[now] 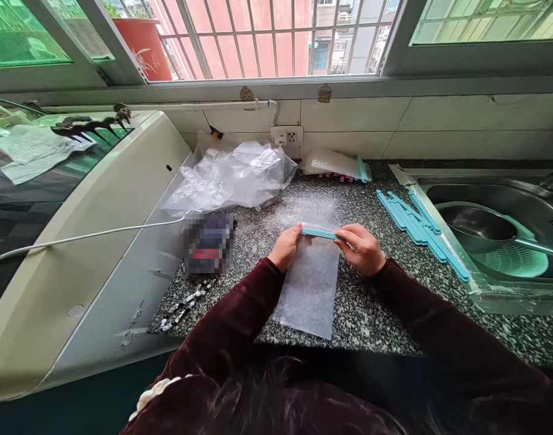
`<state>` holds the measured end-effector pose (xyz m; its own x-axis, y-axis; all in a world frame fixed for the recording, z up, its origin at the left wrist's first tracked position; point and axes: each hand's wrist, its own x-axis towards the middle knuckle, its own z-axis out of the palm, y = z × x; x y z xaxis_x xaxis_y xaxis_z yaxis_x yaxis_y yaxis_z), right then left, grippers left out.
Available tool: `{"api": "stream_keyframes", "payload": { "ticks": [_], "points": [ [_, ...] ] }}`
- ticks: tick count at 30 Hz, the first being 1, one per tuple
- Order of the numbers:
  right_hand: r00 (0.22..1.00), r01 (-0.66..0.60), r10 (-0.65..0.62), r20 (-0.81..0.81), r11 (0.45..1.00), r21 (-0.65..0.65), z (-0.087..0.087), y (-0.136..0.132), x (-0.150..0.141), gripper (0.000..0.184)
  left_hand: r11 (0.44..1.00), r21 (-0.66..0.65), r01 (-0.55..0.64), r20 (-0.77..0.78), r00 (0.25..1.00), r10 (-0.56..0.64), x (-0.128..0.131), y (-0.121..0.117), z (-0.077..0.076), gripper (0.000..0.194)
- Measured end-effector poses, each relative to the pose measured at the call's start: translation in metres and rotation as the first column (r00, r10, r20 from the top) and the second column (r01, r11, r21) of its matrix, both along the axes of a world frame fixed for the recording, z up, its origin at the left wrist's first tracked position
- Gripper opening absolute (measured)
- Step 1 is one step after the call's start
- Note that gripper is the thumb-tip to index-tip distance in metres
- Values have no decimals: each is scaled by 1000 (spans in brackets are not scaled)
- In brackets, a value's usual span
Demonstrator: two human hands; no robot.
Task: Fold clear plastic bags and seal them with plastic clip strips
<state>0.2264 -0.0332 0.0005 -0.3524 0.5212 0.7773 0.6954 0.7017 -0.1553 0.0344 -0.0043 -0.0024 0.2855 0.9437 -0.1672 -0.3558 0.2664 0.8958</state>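
A clear plastic bag point(309, 290) lies flat over the speckled counter in front of me. Across its upper end sits a light-blue bag clip point(319, 233). My left hand point(285, 246) pinches the clip's left end together with the bag's edge. At the clip's right end, the thumb and fingers of my right hand point(361, 249) are closed on it. The part of the bag beyond the clip points towards the wall. To the right lie several more light-blue bag clips point(410, 220), loosely heaped beside the sink.
Crumpled clear plastic point(240, 175) and a filled bag with a blue clip point(333, 164) lie along the wall. A phone-like device point(209, 243), partly pixelated, is at left with a white cable point(99, 232). A pan point(475, 226) stands in the sink point(439, 181).
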Motion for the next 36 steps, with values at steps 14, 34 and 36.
{"api": "stream_keyframes", "payload": {
  "ticks": [14,34,36],
  "points": [
    [999,10,-10,-36,1000,-23,2,-1,1,14,996,-74,-39,-41,999,36,1,1,1,33],
    [922,-70,28,-386,993,-96,12,-4,3,13,999,-1,-40,-81,996,39,-3,6,-8,38],
    [916,-61,21,-400,994,-87,13,-4,4,13,999,7,-40,-88,995,41,-3,7,-9,39]
  ]
}}
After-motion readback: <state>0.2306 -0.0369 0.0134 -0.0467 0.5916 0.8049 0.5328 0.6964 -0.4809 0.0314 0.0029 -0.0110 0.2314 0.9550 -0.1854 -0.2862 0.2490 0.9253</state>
